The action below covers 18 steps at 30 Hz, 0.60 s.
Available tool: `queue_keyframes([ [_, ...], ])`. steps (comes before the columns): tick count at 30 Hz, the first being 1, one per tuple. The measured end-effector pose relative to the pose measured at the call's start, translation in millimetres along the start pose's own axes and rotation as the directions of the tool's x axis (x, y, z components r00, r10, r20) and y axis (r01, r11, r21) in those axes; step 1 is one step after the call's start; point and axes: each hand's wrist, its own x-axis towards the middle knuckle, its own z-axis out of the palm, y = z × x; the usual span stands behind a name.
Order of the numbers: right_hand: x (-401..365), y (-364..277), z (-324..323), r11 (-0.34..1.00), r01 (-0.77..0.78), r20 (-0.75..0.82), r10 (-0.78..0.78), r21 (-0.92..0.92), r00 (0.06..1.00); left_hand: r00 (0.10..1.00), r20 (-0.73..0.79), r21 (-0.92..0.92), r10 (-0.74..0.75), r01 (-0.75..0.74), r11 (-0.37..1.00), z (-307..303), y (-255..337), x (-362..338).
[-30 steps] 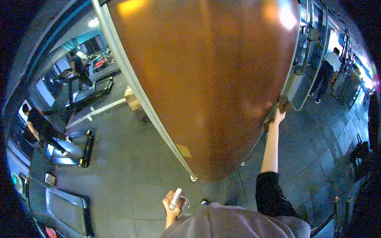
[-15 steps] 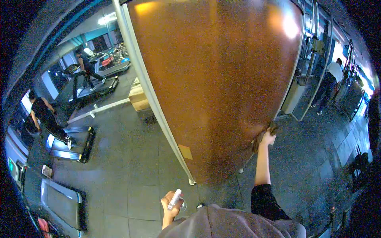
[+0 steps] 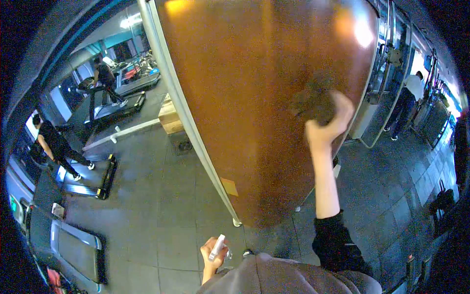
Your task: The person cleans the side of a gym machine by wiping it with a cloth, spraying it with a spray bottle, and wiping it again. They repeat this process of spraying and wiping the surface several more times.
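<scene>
A tall, glossy brown panel [image 3: 245, 112] with a metal frame stands before me. My right hand [image 3: 333, 120] is raised to the panel's right side, its fingers curled round a dark cloth [image 3: 316, 104] laid against the surface. Motion blurs both the hand and the cloth. Low in the view, my left hand [image 3: 210, 255] is closed on what looks like a spray bottle [image 3: 217, 247]; its white top shows, while the fingers and the viewing angle hide most of its body. A yellowish patch [image 3: 228, 186] marks the panel's lower left.
On the left, one person [image 3: 58, 147] walks on a treadmill [image 3: 88, 176] and another [image 3: 105, 81] uses one farther back. A wooden box [image 3: 170, 117] sits beside the panel's left frame. To the right, a person in a white top [image 3: 412, 88] stands near gym machines.
My right hand has moved up with the cloth, from the panel's lower right edge onto its face. The left hand has barely moved. The nearer treadmill walker's legs have changed stride.
</scene>
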Motion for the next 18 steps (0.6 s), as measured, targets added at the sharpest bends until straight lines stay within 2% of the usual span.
queue_keyframes([
  [1, -12, -11, -1, 0.998, 0.059, 0.044, -0.058, -0.026, 0.997, 0.997, 0.002, -0.027, -0.075, 0.075, 0.997, 1, 0, -2],
  [2, -27, -18, -1, 0.992, 0.118, 0.089, -0.113, -0.050, 0.990, 0.997, 0.006, -0.024, -0.080, 0.080, 0.997, 0, 2, -3],
  [6, -95, -23, -23, 0.976, 0.219, 0.282, -0.210, -0.003, 0.936, 1.000, 0.011, 0.061, 0.006, -0.007, 0.998, 4, 14, 3],
  [8, -138, -13, -38, 0.926, 0.377, 0.364, -0.363, 0.036, 0.858, 0.999, 0.015, 0.072, 0.052, -0.053, 0.996, 3, 16, 3],
  [10, -174, 3, -58, 0.834, 0.544, 0.479, -0.518, 0.096, 0.709, 0.999, 0.033, 0.072, 0.038, -0.040, 0.997, 3, 17, 6],
  [11, -189, 11, -68, 0.791, 0.599, 0.533, -0.564, 0.128, 0.631, 0.998, 0.038, 0.070, 0.042, -0.045, 0.997, 4, 18, 7],
  [12, -193, 12, -74, 0.787, 0.598, 0.543, -0.572, 0.151, 0.615, 0.998, 0.038, 0.078, 0.051, -0.054, 0.995, 4, 18, 8],
  [15, -192, 20, -76, 0.789, 0.596, 0.559, -0.565, 0.151, 0.607, 0.998, 0.035, 0.080, 0.053, -0.056, 0.995, 5, 19, 12],
  [17, -166, 14, -64, 0.801, 0.592, 0.517, -0.544, 0.085, 0.661, 0.998, 0.040, 0.072, 0.046, -0.048, 0.996, 5, 16, 13],
  [18, -143, 9, -55, 0.836, 0.545, 0.468, -0.508, 0.066, 0.723, 0.999, 0.034, 0.027, 0.026, -0.026, 0.999, 6, 13, 13],
])
